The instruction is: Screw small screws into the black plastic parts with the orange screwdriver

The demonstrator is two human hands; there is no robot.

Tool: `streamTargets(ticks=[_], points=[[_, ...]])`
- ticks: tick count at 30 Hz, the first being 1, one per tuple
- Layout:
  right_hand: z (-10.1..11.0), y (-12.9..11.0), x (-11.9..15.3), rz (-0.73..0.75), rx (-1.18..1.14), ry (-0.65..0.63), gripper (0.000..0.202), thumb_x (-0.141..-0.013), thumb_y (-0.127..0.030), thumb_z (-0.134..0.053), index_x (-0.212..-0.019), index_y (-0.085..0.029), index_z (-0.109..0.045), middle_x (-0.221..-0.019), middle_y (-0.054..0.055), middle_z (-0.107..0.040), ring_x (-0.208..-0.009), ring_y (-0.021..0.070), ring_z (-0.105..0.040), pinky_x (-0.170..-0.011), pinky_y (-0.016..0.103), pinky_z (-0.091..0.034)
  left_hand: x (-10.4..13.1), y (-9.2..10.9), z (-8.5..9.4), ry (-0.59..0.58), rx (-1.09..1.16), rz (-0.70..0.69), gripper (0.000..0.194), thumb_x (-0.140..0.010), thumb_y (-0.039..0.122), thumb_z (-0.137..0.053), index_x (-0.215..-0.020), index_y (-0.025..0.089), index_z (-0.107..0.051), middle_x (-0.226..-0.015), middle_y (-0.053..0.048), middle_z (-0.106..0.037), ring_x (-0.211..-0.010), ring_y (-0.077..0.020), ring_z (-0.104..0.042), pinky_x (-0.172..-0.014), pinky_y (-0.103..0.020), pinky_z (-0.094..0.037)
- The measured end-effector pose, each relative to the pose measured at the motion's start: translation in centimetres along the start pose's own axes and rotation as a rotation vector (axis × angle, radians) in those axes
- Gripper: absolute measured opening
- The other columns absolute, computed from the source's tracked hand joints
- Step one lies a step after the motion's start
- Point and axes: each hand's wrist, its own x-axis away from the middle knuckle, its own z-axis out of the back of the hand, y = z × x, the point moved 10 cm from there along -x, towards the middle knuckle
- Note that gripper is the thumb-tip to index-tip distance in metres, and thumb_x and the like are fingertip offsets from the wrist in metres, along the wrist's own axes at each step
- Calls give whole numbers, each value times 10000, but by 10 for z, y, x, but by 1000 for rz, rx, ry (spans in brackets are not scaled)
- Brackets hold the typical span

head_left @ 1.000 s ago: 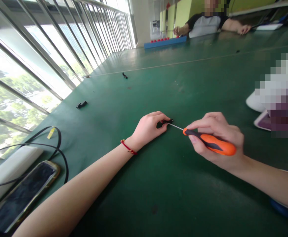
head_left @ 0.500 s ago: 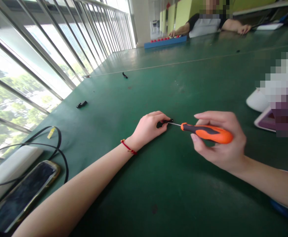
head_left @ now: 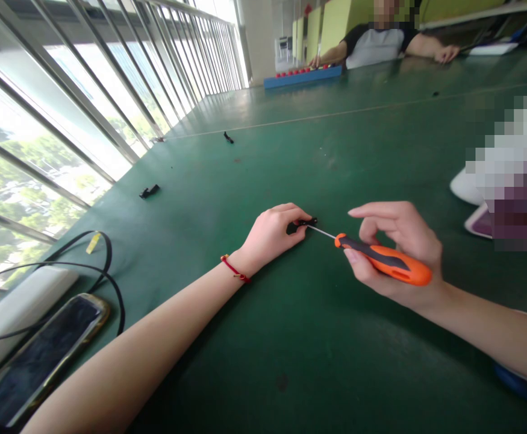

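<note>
My left hand (head_left: 277,234), with a red cord bracelet (head_left: 235,269) at the wrist, rests on the green table and pinches a small black part (head_left: 309,222). Fingers cover much of that part, so its kind cannot be made out. An orange and dark grey screwdriver (head_left: 387,261) lies in my right hand (head_left: 410,247), its handle cradled between thumb and palm. The index finger is stretched out above the handle, off it. The thin metal shaft points left, and its tip meets the black part beside my left fingertips.
Two more small black pieces (head_left: 149,191) lie at the left and farther back. A phone (head_left: 49,361), a white box (head_left: 28,307) and a black cable (head_left: 109,259) occupy the left corner. Across the table (head_left: 245,337) a person sits behind a blue rack (head_left: 303,77). Metal railings line the left.
The screwdriver's handle end has dropped toward me, so the shaft slants more. My right index finger has extended and its grip has shifted. My left hand and the black part stay put.
</note>
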Motion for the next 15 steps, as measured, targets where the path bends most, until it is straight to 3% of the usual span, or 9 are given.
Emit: streamTargets(ticks=[3,7,9,12,15], points=[[-2,-9,-2,65,32,-27,248,-749,-149,-663,-961,-260,-599,-570,-55,-574,-546,123,-548,-624,328,-475,0,0,0,-1,0,-2,211,-808,139,-555,-951,166,-708,-980,-38,-718,-841,-140,-662,-806,-258,-540],[6,-1,0,-6,7,69,449,-698,-136,-685,-1109,-274,-569,-797,2,-619,-699,157,-606,-643,327,-522,0,-1,0,1,-5,1,207,-813,149,-558,-954,174,-708,-972,-36,-718,-836,-140,-662,-798,-258,-541],[6,2,0,-35,-21,62,509,-688,-165,-697,-1164,-262,-542,-808,7,-595,-667,149,-592,-618,328,-517,0,-1,0,-1,-6,0,207,-812,144,-561,-956,171,-708,-977,-37,-719,-837,-138,-662,-796,-256,-542],[-2,-5,-1,12,-5,-32,343,-728,-183,-683,-1045,-257,-574,-615,-60,-542,-488,99,-513,-591,322,-477,0,0,0,1,-8,-3,208,-812,138,-562,-956,169,-708,-981,-36,-720,-840,-135,-662,-803,-256,-542],[1,-10,-1,57,13,-1,285,-731,-132,-668,-978,-250,-589,-663,-52,-589,-509,91,-536,-614,319,-480,0,0,0,2,-11,-4,208,-813,139,-559,-955,168,-709,-975,-36,-719,-840,-137,-662,-809,-259,-540]])
